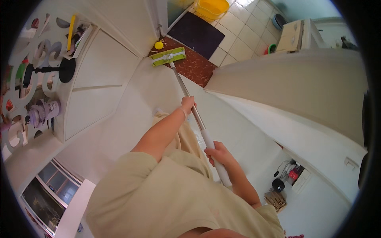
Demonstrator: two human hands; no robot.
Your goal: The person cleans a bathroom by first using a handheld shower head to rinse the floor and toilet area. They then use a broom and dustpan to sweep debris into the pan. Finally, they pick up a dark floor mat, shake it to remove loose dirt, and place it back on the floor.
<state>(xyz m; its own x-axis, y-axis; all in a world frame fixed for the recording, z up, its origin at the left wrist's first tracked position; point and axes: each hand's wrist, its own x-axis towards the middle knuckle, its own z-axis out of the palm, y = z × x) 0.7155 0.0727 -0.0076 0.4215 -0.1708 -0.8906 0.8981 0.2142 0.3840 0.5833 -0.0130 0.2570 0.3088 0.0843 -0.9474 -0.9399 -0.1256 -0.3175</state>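
Observation:
I hold a long metal mop pole (pixel 183 88) with both hands. My left hand (pixel 187 104) grips the pole about halfway down. My right hand (pixel 217 154) grips the white handle section nearer my body. The flat green mop head (pixel 168 56) rests on the floor far ahead, at the edge between the white floor and a speckled brown doorstep. A small yellow ball-like object (pixel 158 45) lies just beyond the mop head.
A dark doormat (pixel 196 33) and a yellow basin (pixel 212 8) lie past the doorway on tiled floor. White cabinets (pixel 99 79) stand at left, a long white wall (pixel 293 91) at right. A plug strip with cables (pixel 287 176) sits at lower right.

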